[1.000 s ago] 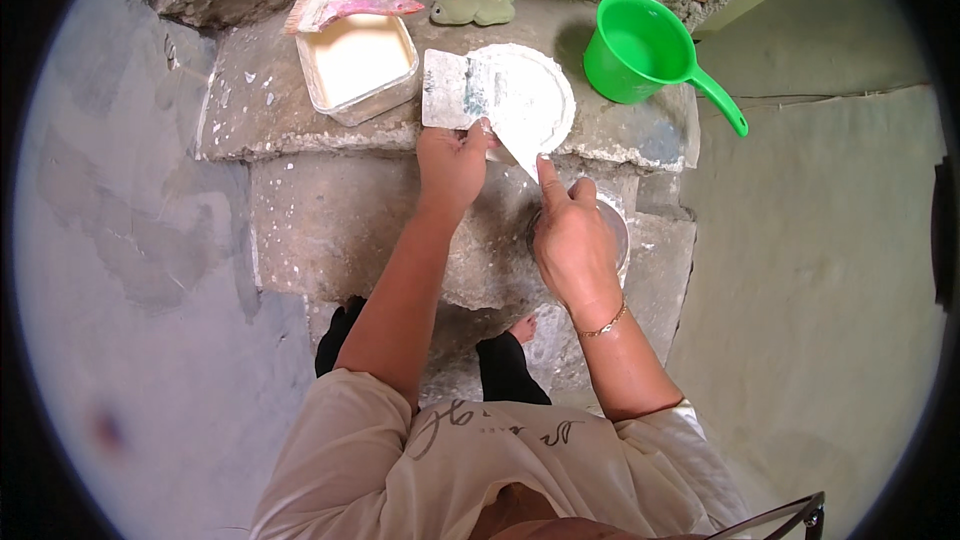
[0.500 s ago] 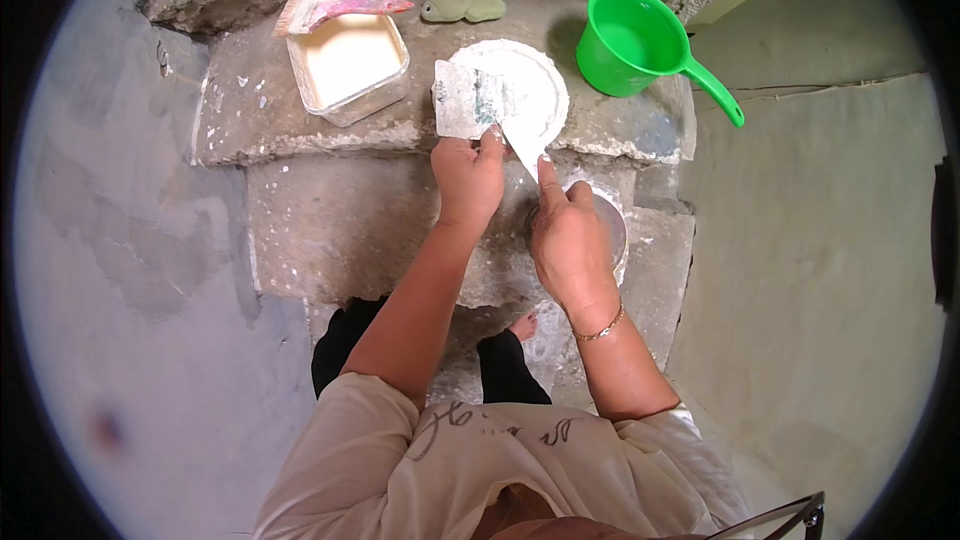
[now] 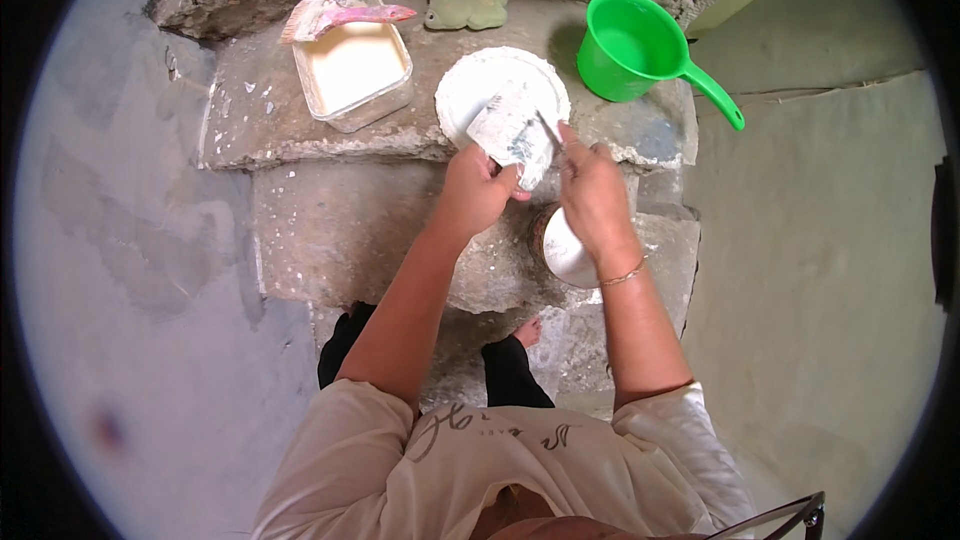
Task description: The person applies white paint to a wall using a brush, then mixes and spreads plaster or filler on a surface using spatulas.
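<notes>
My left hand (image 3: 476,190) is closed on a flat scraper blade (image 3: 503,123), smeared with white paste and dark streaks. It is tilted over a round, white-coated tub or lid (image 3: 459,80) on the step. In my right hand (image 3: 597,198) is a putty knife (image 3: 549,128), seen nearly edge-on beside the scraper's right edge; I cannot tell whether the two touch. White paste hangs at the scraper's lower edge, close to my left fingers. Partly hidden under my right hand, a round container (image 3: 568,252) with a white top stands on the lower step.
A clear tub (image 3: 372,118) of cream-coloured liquid stands at the far left, a pink-handled paintbrush (image 3: 350,15) across its rim. Right of it lies a greenish sponge (image 3: 466,7). A green dipper (image 3: 625,55) sits far right. Rough concrete steps (image 3: 350,230) run between plastered walls.
The scraper in my left hand has moved right and turned to a slant. My right hand has shifted right and raised the putty knife, now edge-on, uncovering more of the round container.
</notes>
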A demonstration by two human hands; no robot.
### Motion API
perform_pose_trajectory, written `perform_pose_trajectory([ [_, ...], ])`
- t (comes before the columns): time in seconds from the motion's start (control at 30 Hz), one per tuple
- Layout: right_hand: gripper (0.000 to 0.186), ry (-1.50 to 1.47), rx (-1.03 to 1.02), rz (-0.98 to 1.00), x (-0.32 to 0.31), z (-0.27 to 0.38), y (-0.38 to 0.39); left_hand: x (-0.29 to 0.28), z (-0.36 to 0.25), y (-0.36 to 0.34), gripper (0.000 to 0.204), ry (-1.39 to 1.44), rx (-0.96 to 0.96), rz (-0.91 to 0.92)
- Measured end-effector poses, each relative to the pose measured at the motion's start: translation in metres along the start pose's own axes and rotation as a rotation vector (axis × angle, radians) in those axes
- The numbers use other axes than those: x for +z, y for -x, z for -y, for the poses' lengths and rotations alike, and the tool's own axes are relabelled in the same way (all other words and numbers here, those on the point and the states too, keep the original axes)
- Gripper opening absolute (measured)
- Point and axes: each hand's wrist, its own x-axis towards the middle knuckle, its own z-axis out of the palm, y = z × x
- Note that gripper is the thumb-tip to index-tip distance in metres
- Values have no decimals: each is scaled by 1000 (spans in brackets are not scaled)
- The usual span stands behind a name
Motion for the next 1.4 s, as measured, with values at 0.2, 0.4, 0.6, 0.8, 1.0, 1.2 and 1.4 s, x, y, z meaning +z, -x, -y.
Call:
perform_pose_trajectory([
  [0.2, 31, -645, 277, 408, -58, -7, 3, -33, -5, -8, 41, -8, -60, 59],
  [0.4, 41, 376, -294, 0, -59, 21, 20, -38, -10, -8, 34, -101, -61, -8],
  [0.6, 46, 469, -210, 51, -32, 30, 31, -12, -15, -2, 25, -222, -78, 5],
  [0.8, 47, 360, -152, 123, -13, 26, 18, -14, -4, -7, 21, -282, 13, -77],
  [1.0, 50, 332, -14, 227, -12, 32, 28, 2, -7, -6, 20, -364, -45, -121],
  [1.2, 49, 216, -36, 248, -6, 33, 11, -6, 3, -9, 21, -384, -52, -151],
  [1.4, 47, 253, 35, 308, -12, 39, 9, -4, 4, -11, 21, -528, 33, -103],
])
